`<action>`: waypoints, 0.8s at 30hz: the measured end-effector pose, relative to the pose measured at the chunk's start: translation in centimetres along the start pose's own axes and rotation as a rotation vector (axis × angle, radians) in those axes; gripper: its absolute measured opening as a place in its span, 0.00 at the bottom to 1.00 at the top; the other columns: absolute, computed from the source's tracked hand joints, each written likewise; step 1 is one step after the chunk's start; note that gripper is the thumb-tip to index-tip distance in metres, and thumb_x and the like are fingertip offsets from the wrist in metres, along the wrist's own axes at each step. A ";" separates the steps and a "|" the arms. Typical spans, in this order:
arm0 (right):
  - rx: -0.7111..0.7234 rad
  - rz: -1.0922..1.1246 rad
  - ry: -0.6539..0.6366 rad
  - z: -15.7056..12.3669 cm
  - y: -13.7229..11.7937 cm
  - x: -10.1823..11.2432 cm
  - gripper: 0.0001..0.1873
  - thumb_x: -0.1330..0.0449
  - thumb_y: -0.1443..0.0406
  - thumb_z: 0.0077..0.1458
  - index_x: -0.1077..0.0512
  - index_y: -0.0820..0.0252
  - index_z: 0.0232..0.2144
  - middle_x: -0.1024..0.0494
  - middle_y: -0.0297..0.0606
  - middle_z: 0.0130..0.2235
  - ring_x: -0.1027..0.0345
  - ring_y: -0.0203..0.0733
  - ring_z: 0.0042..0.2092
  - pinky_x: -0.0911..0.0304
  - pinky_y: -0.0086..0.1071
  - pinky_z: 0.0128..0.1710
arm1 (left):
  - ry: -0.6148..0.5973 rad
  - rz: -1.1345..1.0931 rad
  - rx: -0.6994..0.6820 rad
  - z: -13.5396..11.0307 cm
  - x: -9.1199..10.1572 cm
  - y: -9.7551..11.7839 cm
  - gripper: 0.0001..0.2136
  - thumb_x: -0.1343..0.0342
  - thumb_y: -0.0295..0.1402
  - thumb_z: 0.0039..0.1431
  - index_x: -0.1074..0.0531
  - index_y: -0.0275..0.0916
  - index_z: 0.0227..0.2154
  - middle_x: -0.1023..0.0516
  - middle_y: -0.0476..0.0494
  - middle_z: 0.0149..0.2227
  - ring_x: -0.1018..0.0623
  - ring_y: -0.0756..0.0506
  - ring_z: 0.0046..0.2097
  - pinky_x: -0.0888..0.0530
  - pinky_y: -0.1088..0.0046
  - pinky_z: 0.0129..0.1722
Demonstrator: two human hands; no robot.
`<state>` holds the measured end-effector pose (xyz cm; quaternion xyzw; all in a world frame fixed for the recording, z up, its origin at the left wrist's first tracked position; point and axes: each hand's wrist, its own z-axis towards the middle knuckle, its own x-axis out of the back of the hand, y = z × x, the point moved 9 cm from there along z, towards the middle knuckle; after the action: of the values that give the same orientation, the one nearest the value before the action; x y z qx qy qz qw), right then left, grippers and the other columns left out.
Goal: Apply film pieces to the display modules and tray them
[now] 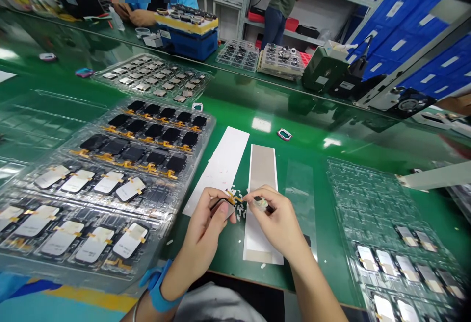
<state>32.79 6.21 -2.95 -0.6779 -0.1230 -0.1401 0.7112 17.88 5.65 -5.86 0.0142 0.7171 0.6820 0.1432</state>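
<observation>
Over white strip (221, 165), left hand (204, 229): fingers closed, gripped orange flex (231, 197)
Over grey strip (262, 175), right hand (275, 224): fingers closed, pinched small dark part (259, 202)

We have a plastic tray (209, 128) of screens on our left and another tray (353, 204) on our right, with two paper strips (221, 165) lying between them on the bench (320, 219). A third tray (198, 74) sits behind the left one.

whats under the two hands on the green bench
The left hand and right hand sit over a white paper strip, a grey-and-white strip and small white scraps on the green bench. What lies directly beneath the palms is hidden.
</observation>
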 end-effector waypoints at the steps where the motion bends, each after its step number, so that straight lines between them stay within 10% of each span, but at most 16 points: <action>1: -0.015 0.039 -0.001 0.0 0.1 0.0 0.06 0.40 0.65 0.54 0.23 0.59 0.30 0.23 0.36 0.32 0.31 0.36 0.32 0.38 0.30 0.32 | -0.037 -0.018 0.008 -0.1 -0.4 0.0 0.09 0.51 0.42 0.70 0.37 0.42 0.40 0.28 0.50 0.28 0.29 0.50 0.31 0.37 0.76 0.27; 9: -0.239 0.440 -0.229 -0.6 1.0 -2.3 0.20 0.33 0.49 0.49 0.27 0.60 0.25 0.31 0.30 0.21 0.43 0.32 0.23 0.46 0.28 0.24 | -0.234 -0.015 0.059 -0.6 -2.2 -0.5 0.09 0.49 0.41 0.70 0.39 0.42 0.40 0.32 0.55 0.24 0.33 0.51 0.26 0.37 0.76 0.28; 24: -0.276 0.380 -0.223 -1.3 2.1 -2.1 0.19 0.35 0.50 0.51 0.27 0.60 0.24 0.44 0.25 0.17 0.56 0.30 0.22 0.60 0.28 0.21 | -0.295 0.093 0.085 -1.1 -2.5 -0.8 0.09 0.54 0.43 0.72 0.43 0.44 0.41 0.43 0.56 0.26 0.41 0.50 0.27 0.43 0.75 0.26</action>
<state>31.60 5.11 -5.71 -0.7908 -0.0506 0.0561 0.6074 20.17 3.99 -6.19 0.1535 0.7149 0.6475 0.2147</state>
